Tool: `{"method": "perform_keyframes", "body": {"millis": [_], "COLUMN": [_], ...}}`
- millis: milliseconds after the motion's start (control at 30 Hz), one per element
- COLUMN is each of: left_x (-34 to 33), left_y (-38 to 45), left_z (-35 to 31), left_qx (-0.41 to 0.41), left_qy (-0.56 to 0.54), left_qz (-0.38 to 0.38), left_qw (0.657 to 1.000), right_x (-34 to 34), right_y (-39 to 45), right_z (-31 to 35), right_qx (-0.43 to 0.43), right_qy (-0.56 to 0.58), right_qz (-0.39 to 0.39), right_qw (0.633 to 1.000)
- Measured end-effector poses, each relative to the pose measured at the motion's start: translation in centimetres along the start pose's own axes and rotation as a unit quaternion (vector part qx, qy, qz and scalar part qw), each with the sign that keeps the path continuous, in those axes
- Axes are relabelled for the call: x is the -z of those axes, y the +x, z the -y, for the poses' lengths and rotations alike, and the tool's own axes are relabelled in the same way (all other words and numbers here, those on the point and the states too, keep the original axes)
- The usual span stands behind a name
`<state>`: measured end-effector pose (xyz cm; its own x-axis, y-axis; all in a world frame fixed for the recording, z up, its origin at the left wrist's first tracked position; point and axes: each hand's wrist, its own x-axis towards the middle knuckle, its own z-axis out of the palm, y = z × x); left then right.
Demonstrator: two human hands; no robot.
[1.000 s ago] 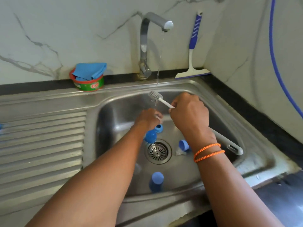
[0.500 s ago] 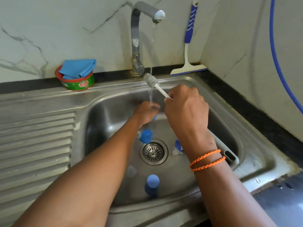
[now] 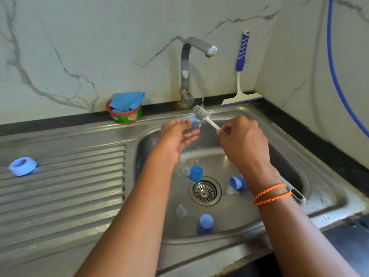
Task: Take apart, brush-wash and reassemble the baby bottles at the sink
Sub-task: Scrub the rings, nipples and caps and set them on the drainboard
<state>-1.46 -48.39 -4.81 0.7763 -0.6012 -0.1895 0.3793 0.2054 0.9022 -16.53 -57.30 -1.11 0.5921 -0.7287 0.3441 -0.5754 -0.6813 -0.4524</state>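
My left hand (image 3: pixel 178 135) holds a blue bottle ring (image 3: pixel 190 120) up in the stream from the tap (image 3: pixel 196 48), at the back of the steel sink (image 3: pixel 247 114). My right hand (image 3: pixel 242 143) grips the white handle of a grey bottle brush (image 3: pixel 201 113), whose bristle head sits right beside the ring. Down in the basin lie a blue cap (image 3: pixel 196 172) by the drain (image 3: pixel 204 191), two blue parts (image 3: pixel 235 182) under my right wrist, a clear teat (image 3: pixel 181 210) and a blue-capped bottle (image 3: pixel 204 223) near the front wall.
A blue screw ring (image 3: pixel 23 165) lies on the ribbed drainboard (image 3: pixel 65 188) at the far left. A green soap tub with a blue cloth (image 3: pixel 125 108) stands on the back ledge. A blue-handled squeegee (image 3: pixel 240 74) leans in the corner; a blue hose (image 3: pixel 337 76) runs down the right wall.
Both hands have risen from low in the basin up to the tap stream. The left hand now shows the blue ring, and the brush head sits beside it.
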Motion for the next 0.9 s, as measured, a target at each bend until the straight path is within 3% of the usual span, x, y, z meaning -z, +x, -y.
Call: {"method": "perform_keyframes", "body": {"millis": [200, 367, 600, 900], "left_x": [-2.3, -2.6, -2.7, -3.2], "left_y": [-1.2, -1.0, 0.3, 0.6], "left_z": [1.1, 1.3, 1.2, 1.0], "left_qx": [0.055, 0.047, -0.068, -0.072], "left_qy": [-0.131, -0.181, -0.093, -0.102], "left_qz": [0.012, 0.015, -0.03, -0.022], "left_qw": [0.99, 0.982, 0.993, 0.992], "right_x": [0.1, -0.4, -0.7, -2.0], "right_y": [0.1, 0.4, 0.4, -0.2], "right_z": [-0.9, -1.8, -1.7, -1.3], "right_qx": [-0.002, -0.005, 0.062, 0.084], "right_qy": [0.11, 0.198, 0.195, 0.06], "right_qz": [-0.007, 0.01, 0.003, 0.01], "right_qw": [0.994, 0.98, 0.979, 0.995]}}
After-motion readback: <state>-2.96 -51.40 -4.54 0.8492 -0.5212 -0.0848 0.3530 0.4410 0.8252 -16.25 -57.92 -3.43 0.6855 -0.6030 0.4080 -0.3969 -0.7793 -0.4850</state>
